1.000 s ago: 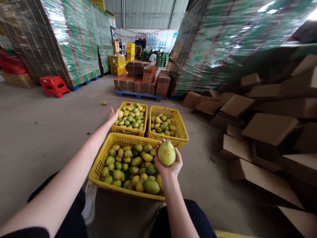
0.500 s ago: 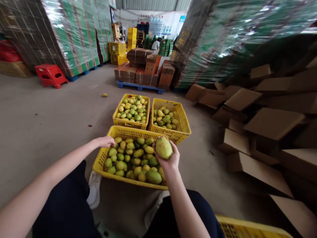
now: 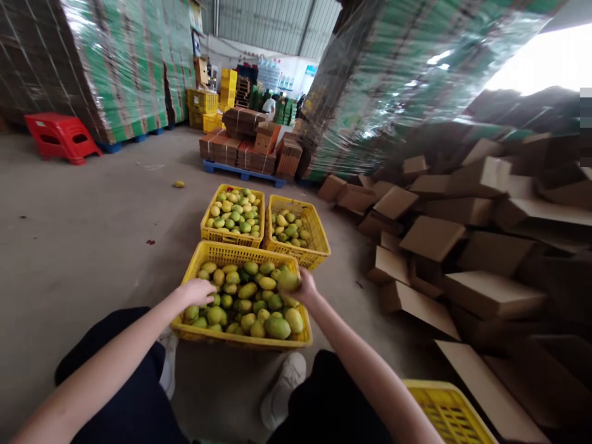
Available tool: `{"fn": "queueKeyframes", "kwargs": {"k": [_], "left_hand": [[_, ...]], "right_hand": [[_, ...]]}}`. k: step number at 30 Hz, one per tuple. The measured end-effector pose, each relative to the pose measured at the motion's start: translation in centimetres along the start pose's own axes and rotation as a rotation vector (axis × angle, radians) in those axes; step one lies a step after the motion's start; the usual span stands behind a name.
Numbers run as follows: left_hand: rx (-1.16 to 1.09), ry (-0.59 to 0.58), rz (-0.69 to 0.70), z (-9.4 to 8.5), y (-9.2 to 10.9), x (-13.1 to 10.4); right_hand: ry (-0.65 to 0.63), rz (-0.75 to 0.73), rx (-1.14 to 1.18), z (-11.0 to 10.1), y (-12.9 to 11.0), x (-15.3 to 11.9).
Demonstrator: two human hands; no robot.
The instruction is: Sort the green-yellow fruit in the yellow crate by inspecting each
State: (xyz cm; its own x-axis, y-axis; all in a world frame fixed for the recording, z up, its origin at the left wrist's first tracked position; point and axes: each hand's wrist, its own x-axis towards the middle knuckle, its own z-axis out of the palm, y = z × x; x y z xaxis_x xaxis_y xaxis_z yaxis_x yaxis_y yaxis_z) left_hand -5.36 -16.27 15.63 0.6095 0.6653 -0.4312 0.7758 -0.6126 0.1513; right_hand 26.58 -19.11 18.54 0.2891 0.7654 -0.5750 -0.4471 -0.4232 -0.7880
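Note:
Many green and yellow fruits (image 3: 247, 290) lie in the near yellow crate (image 3: 240, 341). My right hand (image 3: 306, 287) holds a large green-yellow fruit (image 3: 287, 280) at the crate's right side, fingers closed round it. On the left side of the crate, my left hand (image 3: 198, 291) reaches over the fruits with its fingers bent down among them; whether it grips one is hard to make out. Behind stand two more yellow crates with fruit, one at the left (image 3: 232, 239) and a less full one at the right (image 3: 319, 237).
Cardboard boxes (image 3: 432, 237) are heaped on the right. Another yellow crate (image 3: 444, 407) is at the lower right. Flattened cartons (image 3: 252, 151) sit on a blue pallet (image 3: 245, 174). A red stool (image 3: 62, 137) stands at the left; one loose fruit (image 3: 179, 184) lies on the floor.
The view has shifted to the right. My right hand has lowered its fruit toward the crate and turned inward. My left hand has moved from the crate's left rim further over the fruits.

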Motion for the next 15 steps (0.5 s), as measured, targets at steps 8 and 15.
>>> {"fn": "queueKeyframes", "kwargs": {"k": [8,15], "left_hand": [[-0.008,0.009,-0.06,-1.6,-0.6,0.2],[-0.064,-0.084,-0.146,-1.2,-1.0,-0.1]], "right_hand": [[0.144,0.025,0.173,-2.6,-4.0,0.1],[0.045,0.083,0.251,-2.1,1.3,-2.2]]}}
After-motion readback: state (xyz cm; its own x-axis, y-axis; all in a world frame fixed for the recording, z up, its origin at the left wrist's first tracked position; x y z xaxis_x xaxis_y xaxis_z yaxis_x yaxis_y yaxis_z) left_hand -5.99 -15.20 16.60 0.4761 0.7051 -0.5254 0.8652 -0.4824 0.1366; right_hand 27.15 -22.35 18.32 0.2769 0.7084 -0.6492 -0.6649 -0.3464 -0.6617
